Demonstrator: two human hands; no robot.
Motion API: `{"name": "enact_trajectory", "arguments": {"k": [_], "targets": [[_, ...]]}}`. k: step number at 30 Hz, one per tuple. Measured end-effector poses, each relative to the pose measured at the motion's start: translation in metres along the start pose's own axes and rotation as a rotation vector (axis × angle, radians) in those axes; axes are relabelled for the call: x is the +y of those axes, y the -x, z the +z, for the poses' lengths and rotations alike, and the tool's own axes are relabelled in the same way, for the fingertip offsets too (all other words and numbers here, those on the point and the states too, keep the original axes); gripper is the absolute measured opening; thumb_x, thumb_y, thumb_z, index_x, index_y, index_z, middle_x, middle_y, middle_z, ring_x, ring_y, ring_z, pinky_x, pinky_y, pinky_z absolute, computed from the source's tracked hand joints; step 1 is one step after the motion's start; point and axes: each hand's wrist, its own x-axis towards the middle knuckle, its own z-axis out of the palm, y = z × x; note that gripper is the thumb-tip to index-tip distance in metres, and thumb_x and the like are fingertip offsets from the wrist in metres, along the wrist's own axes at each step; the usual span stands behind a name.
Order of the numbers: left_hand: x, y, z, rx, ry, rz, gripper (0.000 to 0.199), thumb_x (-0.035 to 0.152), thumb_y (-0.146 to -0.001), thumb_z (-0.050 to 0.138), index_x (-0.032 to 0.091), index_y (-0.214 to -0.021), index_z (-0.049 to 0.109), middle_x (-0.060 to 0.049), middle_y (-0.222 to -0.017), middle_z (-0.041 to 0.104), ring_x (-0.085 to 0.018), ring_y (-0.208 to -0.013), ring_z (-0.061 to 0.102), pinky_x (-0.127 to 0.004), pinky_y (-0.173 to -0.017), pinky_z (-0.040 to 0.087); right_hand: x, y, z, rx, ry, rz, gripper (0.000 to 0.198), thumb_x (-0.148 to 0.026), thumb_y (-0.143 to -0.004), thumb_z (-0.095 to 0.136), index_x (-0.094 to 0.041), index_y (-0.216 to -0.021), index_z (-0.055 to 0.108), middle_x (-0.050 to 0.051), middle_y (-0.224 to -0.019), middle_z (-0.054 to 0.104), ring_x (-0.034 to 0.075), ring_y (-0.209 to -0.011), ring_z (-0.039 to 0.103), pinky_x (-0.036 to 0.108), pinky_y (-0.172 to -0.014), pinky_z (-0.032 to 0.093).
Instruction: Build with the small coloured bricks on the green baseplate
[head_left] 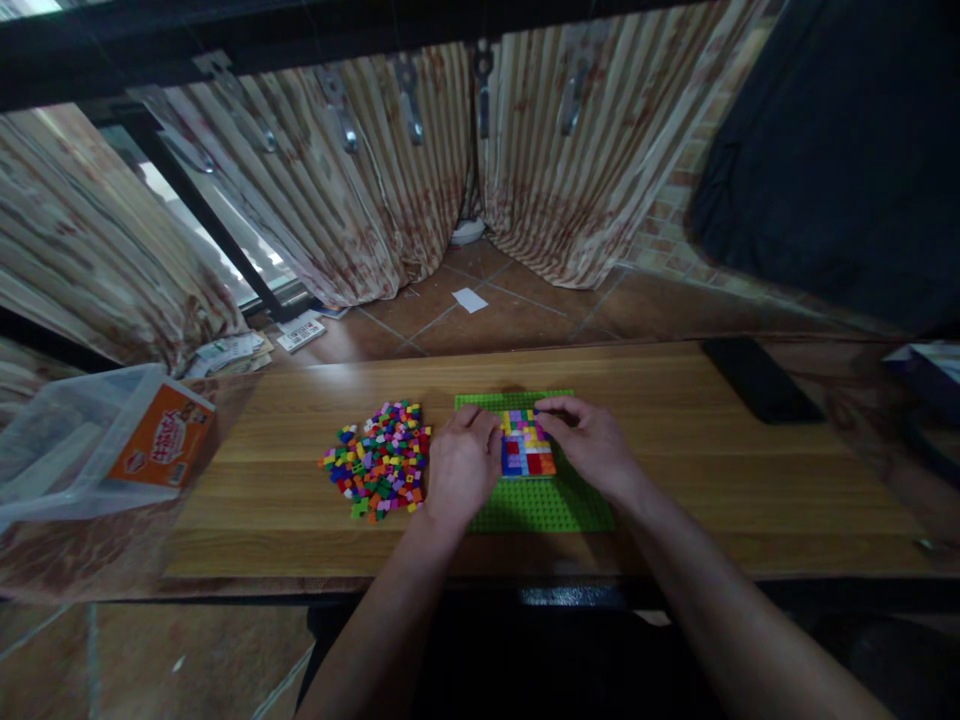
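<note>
On a green studded baseplate (544, 510) lies a flat patch of small multicoloured building bricks (527, 450) in red, blue, white, yellow, purple and orange. My left hand (463, 465) rests at the patch's left side, its fingers curled and pressed together; what lies under its fingertips is hidden. From the right, my right hand (592, 440) pinches with thumb and index finger at the patch's far right corner, on the bricks there. Just left of my left hand, a loose heap of small bricks (382, 460) in many colours spreads over the wooden table (285, 540).
A black phone-like slab (761, 380) lies at the table's far right. Left of the table stands a clear plastic bin (67, 430) with an orange label. Beyond are striped curtains (360, 200), papers (300, 332) on the tiled floor, and a dark cloth (832, 170).
</note>
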Motion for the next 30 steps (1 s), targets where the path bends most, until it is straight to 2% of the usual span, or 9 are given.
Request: {"name": "enact_trajectory", "arguments": {"k": [12, 22, 30], "targets": [[0.010, -0.001, -0.002, -0.025, 0.025, -0.123, 0.014, 0.021, -0.088, 0.049, 0.019, -0.081, 0.060, -0.003, -0.083, 0.064, -0.014, -0.073, 0.058, -0.025, -0.067, 0.042, -0.001, 0.000, 0.000, -0.002, 0.012, -0.006, 0.021, -0.030, -0.079, 0.059, -0.019, -0.094, 0.070, 0.005, -0.081, 0.073, 0.018, -0.074, 0.067, 0.032, -0.072, 0.052], [0.005, 0.000, 0.003, -0.030, 0.234, -0.214, 0.010, 0.023, -0.085, 0.058, 0.021, -0.079, 0.065, 0.001, -0.082, 0.069, -0.011, -0.068, 0.059, -0.022, -0.064, 0.042, -0.002, 0.001, 0.000, -0.006, 0.010, 0.000, 0.022, -0.030, -0.079, 0.059, -0.019, -0.094, 0.070, 0.004, -0.081, 0.073, 0.018, -0.074, 0.067, 0.031, -0.071, 0.052], [-0.002, 0.000, -0.002, -0.060, 0.329, -0.145, 0.011, 0.018, -0.084, 0.059, 0.022, -0.085, 0.068, 0.000, -0.090, 0.072, -0.012, -0.077, 0.065, -0.023, -0.072, 0.047, -0.002, 0.001, 0.000, -0.007, -0.005, 0.010, 0.022, -0.031, -0.078, 0.059, -0.019, -0.093, 0.070, 0.004, -0.079, 0.073, 0.018, -0.072, 0.066, 0.032, -0.070, 0.052]]}}
